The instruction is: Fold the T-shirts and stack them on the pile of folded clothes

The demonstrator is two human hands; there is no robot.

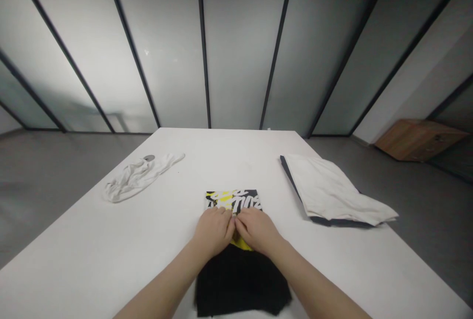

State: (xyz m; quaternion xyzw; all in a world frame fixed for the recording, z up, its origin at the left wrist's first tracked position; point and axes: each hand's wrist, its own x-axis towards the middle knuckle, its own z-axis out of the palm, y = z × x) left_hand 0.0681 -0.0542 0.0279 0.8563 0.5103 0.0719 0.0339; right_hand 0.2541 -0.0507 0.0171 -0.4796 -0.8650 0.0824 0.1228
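2 forearms [158, 287], L hand [214, 230], R hand [258, 229], both gripping blk/yel cloth [242, 279]

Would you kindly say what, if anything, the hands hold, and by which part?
Left hand and right hand meet on the black cloth, over its print; whether they grip it cannot be told.

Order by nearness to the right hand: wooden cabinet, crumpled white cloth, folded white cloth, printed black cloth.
1. Printed black cloth, under the right hand
2. Folded white cloth, on the right
3. Crumpled white cloth, on the left
4. Wooden cabinet, right, past the table
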